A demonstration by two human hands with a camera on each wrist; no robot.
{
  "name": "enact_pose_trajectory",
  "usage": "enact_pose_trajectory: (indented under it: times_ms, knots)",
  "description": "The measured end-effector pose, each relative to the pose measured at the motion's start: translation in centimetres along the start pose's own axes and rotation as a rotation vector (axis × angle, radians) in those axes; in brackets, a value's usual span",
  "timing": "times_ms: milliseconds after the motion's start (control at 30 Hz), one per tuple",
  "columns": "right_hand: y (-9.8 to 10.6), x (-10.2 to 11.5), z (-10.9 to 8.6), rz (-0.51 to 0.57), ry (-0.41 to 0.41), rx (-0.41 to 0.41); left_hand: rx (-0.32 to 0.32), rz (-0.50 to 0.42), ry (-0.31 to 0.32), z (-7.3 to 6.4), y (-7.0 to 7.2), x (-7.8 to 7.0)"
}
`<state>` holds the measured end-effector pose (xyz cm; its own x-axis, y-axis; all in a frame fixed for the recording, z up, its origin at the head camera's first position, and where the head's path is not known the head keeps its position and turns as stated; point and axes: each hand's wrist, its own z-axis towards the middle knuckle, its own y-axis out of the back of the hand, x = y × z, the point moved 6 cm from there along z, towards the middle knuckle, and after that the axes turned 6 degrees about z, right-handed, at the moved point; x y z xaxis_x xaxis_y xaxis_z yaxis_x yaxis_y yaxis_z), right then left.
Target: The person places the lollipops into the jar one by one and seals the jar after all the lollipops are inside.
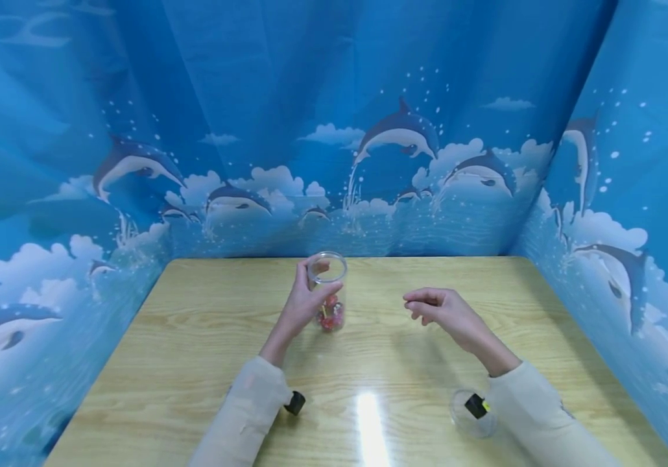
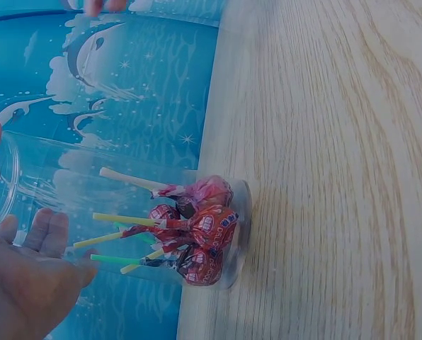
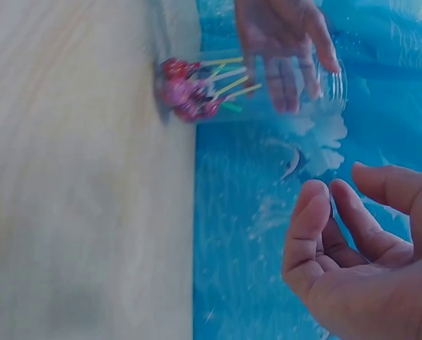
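Note:
A clear cylindrical jar (image 2: 137,198) stands upright on the table, with several wrapped lollipops (image 1: 331,314) gathered at its bottom. In the left wrist view, red and pink wrappers and yellow, green and white sticks show through its wall. My left hand (image 1: 303,299) grips the jar near its uncovered top, thumb on the near side and fingers round the far side. To the right of the jar, my right hand (image 1: 441,314) hovers above the table, fingers loosely bent. Nothing shows between its fingertips in the right wrist view.
A round clear lid (image 1: 461,423) lies on the wooden table (image 1: 205,337) beneath the right wrist, partly covered by the wrist camera (image 1: 477,406). Blue dolphin-print curtains (image 1: 287,130) hang along the table's back and sides.

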<state>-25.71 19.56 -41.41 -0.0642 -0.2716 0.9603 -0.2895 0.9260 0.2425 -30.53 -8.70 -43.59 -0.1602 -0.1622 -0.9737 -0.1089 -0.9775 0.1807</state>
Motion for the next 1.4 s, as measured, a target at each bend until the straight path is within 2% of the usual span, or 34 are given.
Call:
enact_pose_trajectory:
  times_ms: [233,433,767,1033,1167,1400]
  knots:
    - [1.5,-2.1,-2.8,0.009,0.006,0.007,-0.010,0.006,0.008,0.0,0.0,0.0]
    - [2.0,-3.9,-4.9,0.009,0.003,0.048,-0.010,0.009,0.005,0.0,0.0,0.1]
    - [2.4,-6.7,-7.4,-0.119,0.009,0.164,-0.003,0.013,0.010,-0.2,-0.1,-0.1]
    - [2.4,-7.5,-8.8,-0.216,0.129,0.328,-0.006,0.004,0.006,-0.2,-0.1,-0.2]
    - [2.4,-7.9,-9.5,-0.265,0.188,0.365,-0.007,0.002,0.002,-0.2,-0.1,-0.1]
    - [2.6,-8.8,-10.1,-0.334,0.112,0.360,-0.007,0.008,-0.003,-0.1,-0.1,-0.2]
